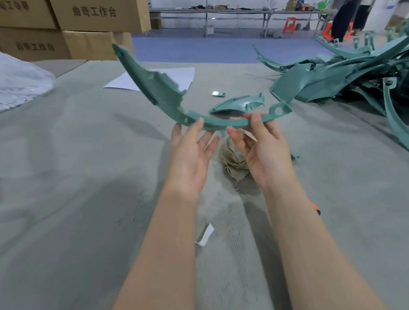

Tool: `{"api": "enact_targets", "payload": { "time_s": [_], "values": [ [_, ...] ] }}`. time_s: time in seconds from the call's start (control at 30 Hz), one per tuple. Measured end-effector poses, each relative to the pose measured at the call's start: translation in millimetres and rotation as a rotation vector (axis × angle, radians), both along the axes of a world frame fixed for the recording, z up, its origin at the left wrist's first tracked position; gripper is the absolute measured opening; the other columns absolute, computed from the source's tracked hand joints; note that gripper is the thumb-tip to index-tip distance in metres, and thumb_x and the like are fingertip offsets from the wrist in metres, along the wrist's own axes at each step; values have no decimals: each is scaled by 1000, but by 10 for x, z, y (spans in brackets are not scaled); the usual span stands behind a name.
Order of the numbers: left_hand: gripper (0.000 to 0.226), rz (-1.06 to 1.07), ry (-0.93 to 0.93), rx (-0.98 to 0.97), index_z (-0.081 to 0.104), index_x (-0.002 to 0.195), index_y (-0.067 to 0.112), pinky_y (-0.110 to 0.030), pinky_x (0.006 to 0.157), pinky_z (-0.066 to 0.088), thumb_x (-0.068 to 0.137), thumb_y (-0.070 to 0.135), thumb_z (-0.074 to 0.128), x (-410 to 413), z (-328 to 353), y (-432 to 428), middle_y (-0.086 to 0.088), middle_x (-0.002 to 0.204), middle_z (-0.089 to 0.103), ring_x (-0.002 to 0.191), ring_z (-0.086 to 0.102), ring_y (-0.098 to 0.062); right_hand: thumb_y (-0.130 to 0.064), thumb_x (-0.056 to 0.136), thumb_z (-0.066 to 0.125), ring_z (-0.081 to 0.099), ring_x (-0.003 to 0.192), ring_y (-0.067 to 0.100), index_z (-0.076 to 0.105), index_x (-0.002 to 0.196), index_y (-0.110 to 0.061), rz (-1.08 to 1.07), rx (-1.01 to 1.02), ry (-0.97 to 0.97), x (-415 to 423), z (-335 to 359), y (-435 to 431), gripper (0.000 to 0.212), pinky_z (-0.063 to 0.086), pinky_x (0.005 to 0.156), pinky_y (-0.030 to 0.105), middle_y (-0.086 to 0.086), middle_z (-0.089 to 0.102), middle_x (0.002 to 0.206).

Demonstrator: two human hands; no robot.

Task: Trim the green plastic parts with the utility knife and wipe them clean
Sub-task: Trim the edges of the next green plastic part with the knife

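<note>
Green part (156, 89): right hand (266, 153) pinches, left hand (188, 159) touches.

Curved plastic part (166, 93): held above table (48, 171), left hand (188, 156) touching and right hand (266, 148) pinching its near end. Rag (234, 164) lay beneath the hands. Smaller part (238, 103) lay just behind. Pile of parts (354, 76) lay right. Boxes (83, 16) stood back left.
</note>
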State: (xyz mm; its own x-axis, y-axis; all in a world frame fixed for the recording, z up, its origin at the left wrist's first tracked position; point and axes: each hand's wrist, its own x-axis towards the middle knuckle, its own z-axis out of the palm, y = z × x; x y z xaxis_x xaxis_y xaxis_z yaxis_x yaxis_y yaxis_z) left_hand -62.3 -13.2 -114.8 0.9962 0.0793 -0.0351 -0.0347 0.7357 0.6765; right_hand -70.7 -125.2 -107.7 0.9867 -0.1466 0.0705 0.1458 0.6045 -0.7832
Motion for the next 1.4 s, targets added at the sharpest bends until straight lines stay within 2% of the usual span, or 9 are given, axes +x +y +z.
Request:
{"api": "enact_targets", "payload": {
  "time_s": [0.13,0.23,0.43,0.67,0.8,0.9,1.0,1.2,1.4],
  "values": [
    [47,65,56,-35,41,138,9,-24,68,53,97,28,55,31,44,23,-1,97,63,72,66,-12,-6,97,53,69,86,18,62,94,-8,248,-341,-157,-105,98,17,10,56,83,25,6,70,100],
    [20,153,216,-64,51,89,15,-19,46,40,101,31,47,90,-3,110,5,65,58,42,51,-4,1,88,64,67,95,12,68,105,-18,455,-826,-219,-207,179,-22,26,56,85,26,-8,70,107],
    [23,332,251,185,42,80,15,-15,40,33,102,20,40,85,-37,91,6,49,47,33,40,-3,-23,85,66,52,115,23,49,136,-25,-183,-1471,83,-125,177,-175,54,37,88,26,6,43,137],
    [9,131,109,410,43,99,21,-15,43,41,98,13,41,-19,-24,-22,-2,70,70,41,51,-7,-16,87,60,59,105,30,57,122,-15,-188,-1562,239,-29,-13,-193,35,45,78,32,9,65,111],
    [11,73,160,362,57,92,10,-21,56,49,96,14,47,-25,12,-23,-5,89,67,53,61,-8,-9,87,56,65,90,27,58,100,-16,-436,-1063,96,22,28,-135,15,51,80,37,2,65,87],
    [32,126,160,383,62,78,11,-19,49,45,100,29,46,-30,1,-39,0,68,67,46,57,-7,-8,91,60,61,106,20,54,115,-13,-116,-822,-30,26,47,2,25,47,99,40,5,64,110],
    [35,224,137,468,64,79,10,-22,56,48,100,31,47,-46,-3,-21,1,69,67,57,61,-9,-10,95,55,53,118,14,44,139,-11,65,-1138,-50,49,-48,28,45,40,105,32,6,56,133],
    [28,290,108,628,56,96,1,-26,65,44,98,28,50,-52,10,-38,-10,81,56,74,55,-20,-37,82,70,53,111,33,53,108,-16,-178,-1598,459,36,-59,-383,38,46,92,41,11,56,120],
    [9,226,200,514,56,95,12,-14,50,40,90,18,54,-82,13,48,-7,86,54,70,50,-16,-24,82,71,54,105,29,51,117,-11,-37,-1656,570,16,-98,-501,42,47,92,42,10,57,115]
  ]
}}
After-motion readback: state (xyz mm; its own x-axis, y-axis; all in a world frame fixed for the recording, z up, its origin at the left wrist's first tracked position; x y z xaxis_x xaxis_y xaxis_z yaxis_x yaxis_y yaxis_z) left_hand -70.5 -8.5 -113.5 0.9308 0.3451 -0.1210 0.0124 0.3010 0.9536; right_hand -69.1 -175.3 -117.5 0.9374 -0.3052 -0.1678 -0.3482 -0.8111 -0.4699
